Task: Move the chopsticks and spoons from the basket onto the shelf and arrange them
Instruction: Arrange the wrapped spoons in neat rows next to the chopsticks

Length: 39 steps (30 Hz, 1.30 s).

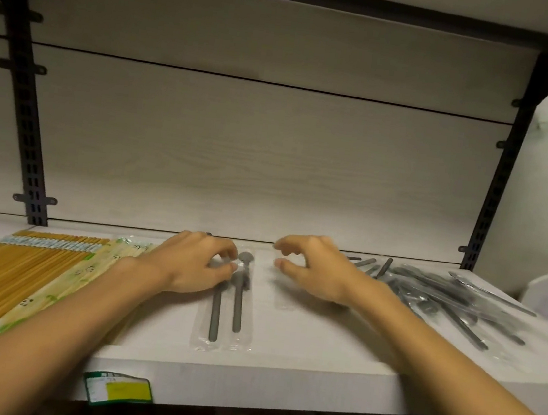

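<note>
Both forearms reach in from below over the front edge of the white shelf (279,373), palms down. The left hand (190,262) lies with its wrist low on the board; its fingers (225,253) are curled, and thumb and forefinger pinch the clear wrapper at the bowl end of two wrapped spoons (238,292). These two grey spoons lie side by side in plastic sleeves, handles running from the fingertips back toward the shelf's front edge.

The right hand (316,271) hovers just right of those spoons, its fingers (286,247) loosely bent and spread, thumb held apart below the forefinger, holding nothing. Under the thumb lies a flat clear sleeve; whether the thumb touches it cannot be told.

Behind the right wrist, on the side away from the fingertips, is a loose spoon pile (444,300), grey spoons in clear wrappers lying crossed at many angles.

Behind the left wrist, away from its fingertips, lie the chopsticks (15,275): yellow-brown sticks in a neat row with a pale band across their far ends, and just beside them, nearest the left forearm, paler packs printed with small panda faces and green leaves (85,274).

A green and yellow price tag (119,390) is stuck on the shelf's front lip below the left forearm; its print is too blurred to read.
</note>
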Tool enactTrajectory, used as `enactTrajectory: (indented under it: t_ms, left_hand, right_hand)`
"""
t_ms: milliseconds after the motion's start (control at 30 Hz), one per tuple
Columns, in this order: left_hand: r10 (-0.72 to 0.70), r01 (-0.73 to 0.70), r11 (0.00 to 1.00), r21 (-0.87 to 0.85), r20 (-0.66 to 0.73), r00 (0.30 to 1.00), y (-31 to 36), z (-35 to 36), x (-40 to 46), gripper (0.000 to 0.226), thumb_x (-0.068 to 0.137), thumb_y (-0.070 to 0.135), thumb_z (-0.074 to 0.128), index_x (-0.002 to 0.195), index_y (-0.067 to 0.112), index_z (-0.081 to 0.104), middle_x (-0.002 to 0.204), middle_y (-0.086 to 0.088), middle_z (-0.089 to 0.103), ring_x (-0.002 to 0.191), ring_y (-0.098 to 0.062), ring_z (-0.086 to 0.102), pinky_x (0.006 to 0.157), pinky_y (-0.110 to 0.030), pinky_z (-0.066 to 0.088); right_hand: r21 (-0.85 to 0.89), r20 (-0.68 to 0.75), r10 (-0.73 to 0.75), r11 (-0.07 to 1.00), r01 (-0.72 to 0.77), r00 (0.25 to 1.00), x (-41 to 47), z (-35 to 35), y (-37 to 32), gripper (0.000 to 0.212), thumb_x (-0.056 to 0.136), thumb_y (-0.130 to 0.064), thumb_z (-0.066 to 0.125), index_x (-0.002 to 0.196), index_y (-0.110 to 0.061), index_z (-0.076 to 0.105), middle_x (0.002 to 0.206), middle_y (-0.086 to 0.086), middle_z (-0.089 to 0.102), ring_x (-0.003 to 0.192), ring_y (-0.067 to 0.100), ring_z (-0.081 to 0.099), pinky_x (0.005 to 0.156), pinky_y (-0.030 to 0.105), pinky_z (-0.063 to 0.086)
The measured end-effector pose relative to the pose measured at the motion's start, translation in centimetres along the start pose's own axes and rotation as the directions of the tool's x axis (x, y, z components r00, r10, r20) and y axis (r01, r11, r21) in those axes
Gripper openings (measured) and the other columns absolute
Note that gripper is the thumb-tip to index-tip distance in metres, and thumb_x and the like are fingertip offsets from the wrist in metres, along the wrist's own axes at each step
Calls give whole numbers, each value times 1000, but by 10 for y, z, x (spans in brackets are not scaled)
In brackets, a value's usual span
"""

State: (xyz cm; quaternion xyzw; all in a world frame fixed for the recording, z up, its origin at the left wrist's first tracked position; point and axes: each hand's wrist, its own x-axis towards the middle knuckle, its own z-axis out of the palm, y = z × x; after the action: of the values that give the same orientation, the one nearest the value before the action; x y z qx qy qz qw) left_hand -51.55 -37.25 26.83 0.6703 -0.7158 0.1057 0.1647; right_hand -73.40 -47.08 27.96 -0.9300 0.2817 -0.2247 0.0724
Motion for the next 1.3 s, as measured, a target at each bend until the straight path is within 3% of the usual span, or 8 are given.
enactTrajectory:
  t_ms: [167, 300, 433, 633, 767, 1033, 1167, 1300]
  left_hand:
    - [17, -17, 1000, 15, 33, 999, 29, 9, 26, 29, 91, 46, 46, 115, 33, 59, 115, 11, 65, 106, -19, 57, 82, -30, 42]
    - [-24, 23, 1000, 12, 93, 995, 48, 20, 49, 30, 90, 47, 45, 115, 36, 58, 116, 11, 62, 107, -18, 55, 77, -29, 37]
    - [-63, 61, 998, 20, 168, 984, 58, 26, 67, 31, 90, 53, 44, 114, 38, 57, 117, 11, 59, 102, -16, 54, 75, -30, 36]
    - [-82, 92, 994, -50, 181, 980, 55, 35, 73, 21, 93, 42, 49, 110, 37, 60, 110, 15, 64, 95, -11, 56, 71, -26, 39]
    - [-100, 119, 986, -116, 157, 983, 49, 36, 72, 19, 93, 30, 52, 107, 33, 64, 101, 13, 68, 91, -10, 59, 85, -31, 50]
    - [-128, 144, 982, -119, 134, 983, 39, 33, 68, 21, 93, 35, 53, 111, 34, 63, 107, 11, 66, 97, -11, 58, 89, -34, 50]
    - [-81, 129, 968, -215, 218, 973, 40, 32, 66, 36, 82, 62, 56, 114, 46, 61, 119, 22, 60, 106, -2, 52, 93, -26, 43]
    - [-70, 131, 976, -173, 318, 946, 39, 35, 66, 51, 72, 75, 54, 114, 47, 61, 124, 22, 59, 117, -5, 52, 101, -28, 41]
  right_hand:
    - [-73, -43, 205, 975, -208, 978, -5, -29, 69, 30, 92, -29, 58, 119, -18, 63, 108, -1, 69, 103, 20, 62, 92, 35, 49]
    - [-130, -3, 273, 954, -271, 962, 5, -35, 111, 30, 92, -26, 58, 119, -16, 63, 108, 2, 68, 102, 22, 61, 90, 33, 49]
    - [-188, 55, 222, 960, -209, 973, 24, -31, 124, 30, 92, -28, 58, 119, -15, 63, 107, 4, 67, 100, 23, 59, 83, 27, 45]
    - [-322, 177, 153, 942, -90, 972, 40, -13, 130, 25, 95, -15, 53, 116, -15, 65, 118, 9, 60, 105, 29, 56, 90, 37, 47]
    - [-385, 159, 110, 922, -41, 981, 44, -5, 134, 23, 95, -14, 53, 111, -10, 68, 118, 12, 56, 103, 31, 55, 88, 40, 48]
    - [-409, 86, 0, 912, 35, 996, 41, -4, 138, 19, 98, -17, 47, 106, -13, 63, 110, 8, 58, 97, 27, 53, 74, 33, 39]
    - [-235, -138, -52, 972, 18, 989, 43, -11, 128, 18, 98, -17, 46, 101, -11, 63, 99, 6, 57, 87, 24, 51, 74, 35, 44]
    - [82, -329, 41, 997, -15, 943, 47, -26, 100, 15, 94, -20, 51, 86, -18, 63, 76, -1, 63, 70, 18, 56, 62, 31, 43]
